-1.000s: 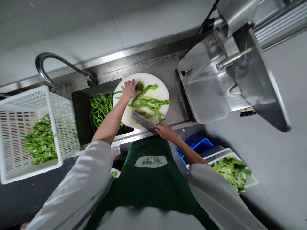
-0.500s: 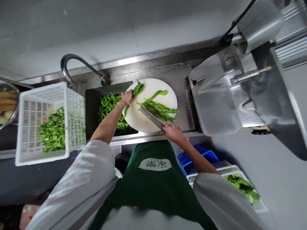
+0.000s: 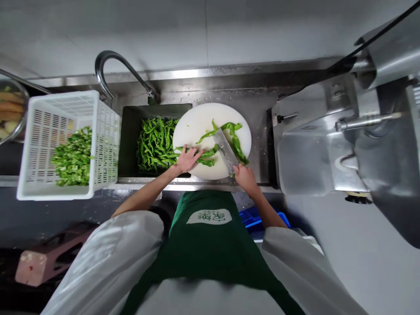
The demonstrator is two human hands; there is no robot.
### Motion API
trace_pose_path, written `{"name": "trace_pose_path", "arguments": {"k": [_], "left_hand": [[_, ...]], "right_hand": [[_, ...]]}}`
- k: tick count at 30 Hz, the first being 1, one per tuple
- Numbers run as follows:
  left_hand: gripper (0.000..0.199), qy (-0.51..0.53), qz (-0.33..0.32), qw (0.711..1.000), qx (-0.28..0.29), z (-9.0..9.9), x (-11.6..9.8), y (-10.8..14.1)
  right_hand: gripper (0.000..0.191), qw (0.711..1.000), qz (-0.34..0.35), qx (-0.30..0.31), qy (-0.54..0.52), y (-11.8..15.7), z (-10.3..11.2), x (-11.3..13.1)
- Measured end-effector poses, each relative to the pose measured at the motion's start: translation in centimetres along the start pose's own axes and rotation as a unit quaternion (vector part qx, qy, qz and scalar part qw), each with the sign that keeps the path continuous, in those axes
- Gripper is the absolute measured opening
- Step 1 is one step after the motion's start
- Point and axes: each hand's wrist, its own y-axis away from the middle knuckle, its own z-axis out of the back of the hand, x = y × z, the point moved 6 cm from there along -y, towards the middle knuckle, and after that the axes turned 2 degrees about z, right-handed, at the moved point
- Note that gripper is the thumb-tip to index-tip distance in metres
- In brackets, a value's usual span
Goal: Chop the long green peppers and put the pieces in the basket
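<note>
On the round white cutting board (image 3: pixel 203 118), my left hand (image 3: pixel 188 159) lies with fingers spread over a few green peppers (image 3: pixel 208 154) near the board's lower left. My right hand (image 3: pixel 245 177) is closed around the handle of a cleaver (image 3: pixel 226 150), whose blade slants up and left across the board. More green peppers (image 3: pixel 236 142) lie on the blade's right side, and one crosses above its tip. Many whole peppers (image 3: pixel 156 142) fill part of the sink (image 3: pixel 127 144) to the left of the board.
A white basket (image 3: pixel 106 146) with cut green pieces stands at the left. A faucet (image 3: pixel 123 61) arches over the sink. At the right is a large metal machine (image 3: pixel 305 162). Blue trays (image 3: pixel 252 218) sit below the counter, and a pink stool (image 3: pixel 42 264) stands at the lower left.
My left hand has moved down from the board's upper left edge onto peppers at its lower left. The bunch on the board is now parted, with peppers on both sides of the blade. The view has shifted.
</note>
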Motion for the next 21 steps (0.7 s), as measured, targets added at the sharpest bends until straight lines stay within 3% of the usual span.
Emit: {"name": "trace_pose_path", "arguments": {"k": [4, 9, 15, 18, 21], "left_hand": [[0.090, 0.033, -0.004, 0.999, -0.039, -0.9, -2.5, -0.4], [0.058, 0.104, 0.112, 0.987, -0.046, -0.7, -1.4, -0.8], [0.045, 0.170, 0.239, 0.952, -0.091, 0.9, 1.4, -3.5], [0.047, 0.183, 0.192, 0.958, -0.106, 1.6, 0.5, -4.2], [0.050, 0.193, 0.129, 0.969, -0.088, 1.4, -0.9, -4.1]], "right_hand": [[0.043, 1.000, 0.003, 0.001, 0.016, 0.2, 0.2, 1.0], [0.042, 0.999, 0.031, 0.015, 0.013, 1.0, -0.7, 2.9], [0.043, 0.999, 0.024, 0.025, 0.010, 1.0, -0.6, 2.9], [0.043, 0.999, 0.021, 0.027, 0.008, 0.9, -0.4, 2.6], [0.042, 0.999, 0.027, 0.027, 0.004, 0.8, -0.4, 2.3]]}}
